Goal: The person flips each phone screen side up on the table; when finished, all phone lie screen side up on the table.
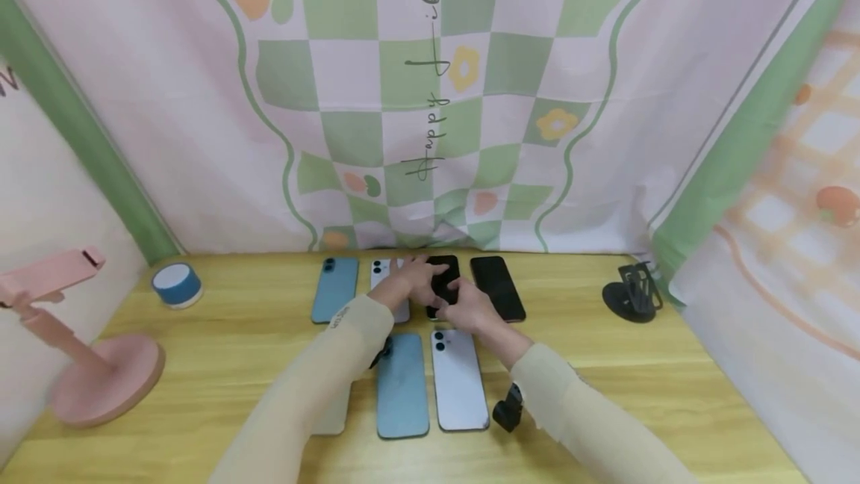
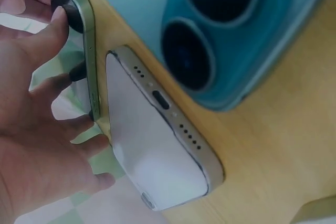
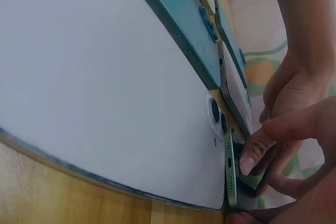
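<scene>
In the back row of phones, my left hand point(image 1: 414, 281) and right hand point(image 1: 472, 308) meet over a phone with a dark glossy screen point(image 1: 445, 267) and a pale green edge. Seen from the left wrist, my left hand point(image 2: 42, 98) has its fingers spread, the thumb resting over the screen near the edge. The right hand point(image 3: 310, 192) grips this phone at its near right side, with the thumb low by the edge. A white phone point(image 2: 157, 150) lies just left of it, partly under my left hand. On the right is another dark-screened phone point(image 1: 497, 288).
A blue phone point(image 1: 336, 290) ends the back row. Nearer lie a blue phone point(image 1: 403, 394), a white phone point(image 1: 460, 387) and a pale phone point(image 1: 332, 417) partly behind my left sleeve. A pink stand point(image 1: 107, 379), a blue-and-white round object point(image 1: 177, 286) and a black stand point(image 1: 631, 297) flank them.
</scene>
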A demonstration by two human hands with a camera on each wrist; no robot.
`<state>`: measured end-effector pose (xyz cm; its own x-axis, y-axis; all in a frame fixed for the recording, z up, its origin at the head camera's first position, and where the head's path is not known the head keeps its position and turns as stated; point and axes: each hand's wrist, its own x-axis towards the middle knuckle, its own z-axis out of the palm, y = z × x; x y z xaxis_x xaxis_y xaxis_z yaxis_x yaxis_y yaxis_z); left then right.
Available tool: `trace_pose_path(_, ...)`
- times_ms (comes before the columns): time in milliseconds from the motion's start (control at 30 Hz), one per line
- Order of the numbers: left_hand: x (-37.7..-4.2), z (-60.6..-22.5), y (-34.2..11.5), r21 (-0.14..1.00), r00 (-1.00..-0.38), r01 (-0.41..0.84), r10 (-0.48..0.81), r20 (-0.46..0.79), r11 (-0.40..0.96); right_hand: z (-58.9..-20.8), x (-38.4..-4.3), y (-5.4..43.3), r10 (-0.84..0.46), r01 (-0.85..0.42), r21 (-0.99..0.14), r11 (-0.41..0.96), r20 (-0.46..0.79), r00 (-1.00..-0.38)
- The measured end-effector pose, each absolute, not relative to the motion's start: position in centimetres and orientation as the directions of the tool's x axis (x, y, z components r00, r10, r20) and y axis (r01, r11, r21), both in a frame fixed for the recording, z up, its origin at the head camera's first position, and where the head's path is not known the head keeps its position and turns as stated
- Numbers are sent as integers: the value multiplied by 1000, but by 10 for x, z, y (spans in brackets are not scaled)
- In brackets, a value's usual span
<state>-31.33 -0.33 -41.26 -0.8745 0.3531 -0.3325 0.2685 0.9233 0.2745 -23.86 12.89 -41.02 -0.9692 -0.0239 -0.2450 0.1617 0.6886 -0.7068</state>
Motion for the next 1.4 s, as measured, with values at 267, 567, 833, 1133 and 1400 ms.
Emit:
trace_pose_path(267,-312,-414,-5,287,-884,261,348,-313,922,-410,-241,131,-14,160,-677,718,-244,-970)
trace_pose_path(567,-318,-409,-25,253,-928,255,310,-208,933,-409,-246,117,-127,-41,-662,748,-82,-989)
trace_pose_path(833,-325,-411,-64,255,-932,221,281,-231,942,-417,-255,93,-334,-246,-668,702,-4,-942)
trace_pose_path(1133,-328,-410,-98,338,-915,196,296,-274,920,-432,-261,78,-528,-458,-485,745,-9,-849)
trace_pose_path(1400,-329,-416,-108,396,-906,220,337,-255,892,-431,-259,67,-503,-439,-408,800,-58,-862)
